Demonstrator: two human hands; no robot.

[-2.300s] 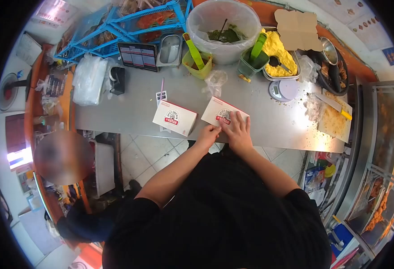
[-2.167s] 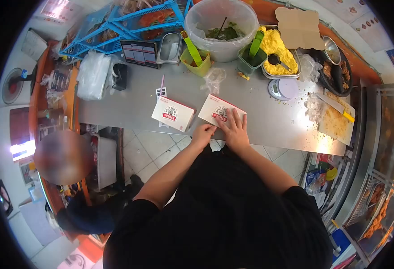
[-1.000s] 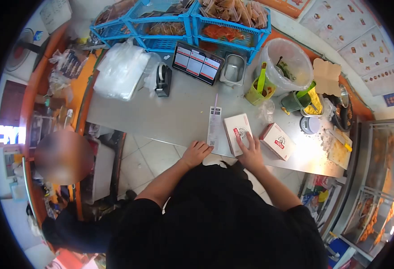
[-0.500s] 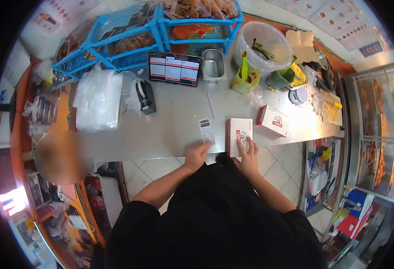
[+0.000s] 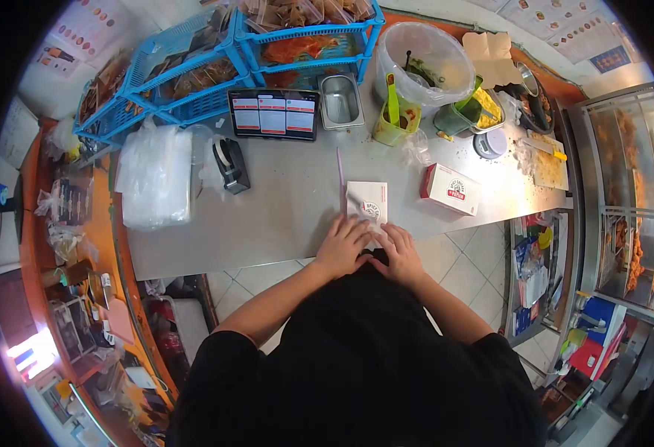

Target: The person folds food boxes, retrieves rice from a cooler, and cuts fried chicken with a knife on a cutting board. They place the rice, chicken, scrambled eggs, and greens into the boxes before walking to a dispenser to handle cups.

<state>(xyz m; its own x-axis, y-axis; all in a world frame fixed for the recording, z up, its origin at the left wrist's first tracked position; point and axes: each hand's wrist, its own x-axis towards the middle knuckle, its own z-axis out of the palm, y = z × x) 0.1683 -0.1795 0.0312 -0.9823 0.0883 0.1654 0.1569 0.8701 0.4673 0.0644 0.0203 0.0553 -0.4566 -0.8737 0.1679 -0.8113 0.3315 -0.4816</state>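
A white and red takeaway box [image 5: 375,195] with a printed logo lies flat near the counter's front edge. My left hand [image 5: 342,249] rests on its near left corner, fingers spread over the top. On the near right corner lies my right hand [image 5: 399,257], its fingers stretched across the lid. The two thumbs come close together at the front edge. Both hands cover the box's near end; a pale patch shows between them, too small to name. A purple straw [image 5: 340,167] lies just beyond the box on the left.
A second box [image 5: 450,190] stands to the right. Behind are a tablet [image 5: 273,114], a steel container [image 5: 341,101], a green tub [image 5: 395,128] and a large clear bucket [image 5: 425,59]. Leftward sit a tape dispenser [image 5: 232,165] and plastic bags [image 5: 156,175]. Blue racks [image 5: 249,56] line the back.
The box has shifted left, and my left hand has moved from the counter onto it. The printed slip that lay beside the box no longer shows on the counter. The camera view has shifted slightly.
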